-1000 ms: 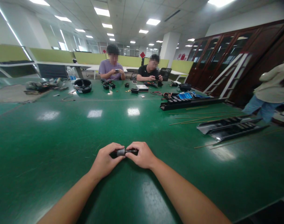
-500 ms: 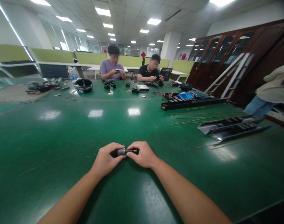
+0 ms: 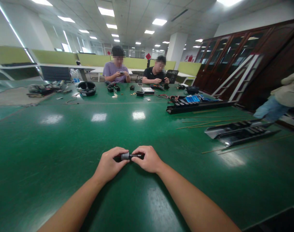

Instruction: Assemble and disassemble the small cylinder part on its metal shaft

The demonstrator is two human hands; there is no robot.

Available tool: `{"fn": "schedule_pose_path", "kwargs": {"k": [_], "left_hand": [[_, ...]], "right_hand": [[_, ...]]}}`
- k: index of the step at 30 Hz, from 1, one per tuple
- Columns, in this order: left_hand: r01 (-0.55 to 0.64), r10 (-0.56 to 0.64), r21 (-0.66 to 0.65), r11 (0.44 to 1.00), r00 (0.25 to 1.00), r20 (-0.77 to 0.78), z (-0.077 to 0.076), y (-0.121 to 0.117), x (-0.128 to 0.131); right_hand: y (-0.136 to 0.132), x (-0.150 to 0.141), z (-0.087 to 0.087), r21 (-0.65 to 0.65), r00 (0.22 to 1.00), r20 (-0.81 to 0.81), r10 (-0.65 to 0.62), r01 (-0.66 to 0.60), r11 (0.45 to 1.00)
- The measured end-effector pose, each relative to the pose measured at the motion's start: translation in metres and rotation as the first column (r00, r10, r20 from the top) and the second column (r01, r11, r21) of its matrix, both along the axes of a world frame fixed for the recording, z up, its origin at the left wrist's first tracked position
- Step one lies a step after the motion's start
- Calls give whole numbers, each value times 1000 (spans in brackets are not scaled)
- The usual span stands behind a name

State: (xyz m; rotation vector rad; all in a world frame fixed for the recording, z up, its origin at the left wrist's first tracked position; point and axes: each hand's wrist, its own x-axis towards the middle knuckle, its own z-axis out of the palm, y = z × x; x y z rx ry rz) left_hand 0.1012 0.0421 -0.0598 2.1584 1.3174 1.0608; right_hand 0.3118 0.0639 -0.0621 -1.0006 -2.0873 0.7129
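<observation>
My left hand (image 3: 111, 163) is closed around the dark end of a small cylindrical part with a silver-grey body (image 3: 125, 156). From its right side a thin dark ribbed shaft (image 3: 135, 155) runs into the grip of my right hand (image 3: 148, 159), whose thumb and fingers pinch about it. The part lies level between the two hands, just over the green tabletop (image 3: 127, 132). Fingers cover both ends, so its exact kind cannot be made out.
Black metal channels (image 3: 241, 133) and thin brass-coloured rods (image 3: 204, 124) lie to the right. Farther back is a long black tray (image 3: 200, 106) with blue pieces. Two people sit across the table among small black boxes (image 3: 140, 93); another person stands at far right.
My hands and the part have hardly moved, with only a slight shift in the fingers. At far right, the standing person has moved a little to the right.
</observation>
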Motion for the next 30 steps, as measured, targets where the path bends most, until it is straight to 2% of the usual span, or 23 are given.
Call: {"fn": "schedule_pose_path", "kwargs": {"k": [30], "left_hand": [[-41,41,25,999,999,7,-1,1,-3]], "right_hand": [[3,3,-4,-6,998,-31,-57,57,998]]}}
